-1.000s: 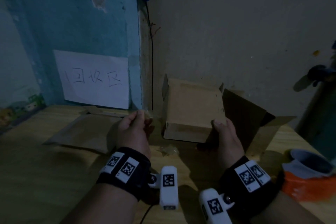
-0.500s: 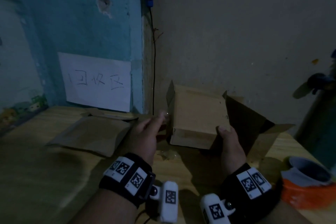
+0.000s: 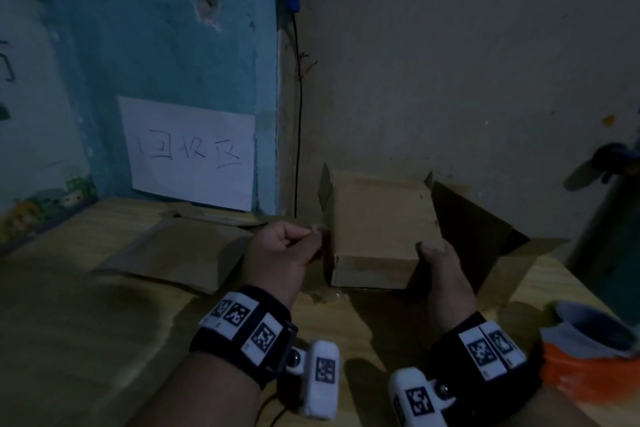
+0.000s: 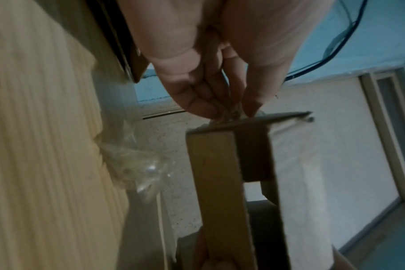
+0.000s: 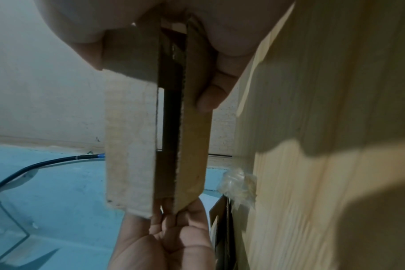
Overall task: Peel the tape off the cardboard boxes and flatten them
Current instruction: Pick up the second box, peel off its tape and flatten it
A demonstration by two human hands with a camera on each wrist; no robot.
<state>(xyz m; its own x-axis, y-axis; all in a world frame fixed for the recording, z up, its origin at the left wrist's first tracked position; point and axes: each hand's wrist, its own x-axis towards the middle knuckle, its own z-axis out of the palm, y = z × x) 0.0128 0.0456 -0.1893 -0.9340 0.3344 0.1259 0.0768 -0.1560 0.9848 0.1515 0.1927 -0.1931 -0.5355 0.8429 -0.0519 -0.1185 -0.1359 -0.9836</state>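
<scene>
A small brown cardboard box (image 3: 381, 218) is held above the wooden table (image 3: 104, 340), its flaps open at the far side. My right hand (image 3: 431, 253) grips its near right corner, thumb on top and fingers underneath (image 5: 208, 98). My left hand (image 3: 313, 232) is at the box's left edge, and thumb and forefinger pinch a scrap of clear tape (image 4: 234, 111) stuck there. In the right wrist view the box (image 5: 130, 146) shows end-on as a narrow open tube.
A flattened cardboard box (image 3: 180, 253) lies at the left under a white paper sign (image 3: 190, 152). A crumpled wad of clear tape (image 3: 329, 295) lies on the table below the box. An orange roll (image 3: 588, 374) sits at the right edge. Walls close the corner behind.
My left hand has moved right from beside the box to its left edge and closed its fingers on the tape there. The right hand keeps its grip on the box.
</scene>
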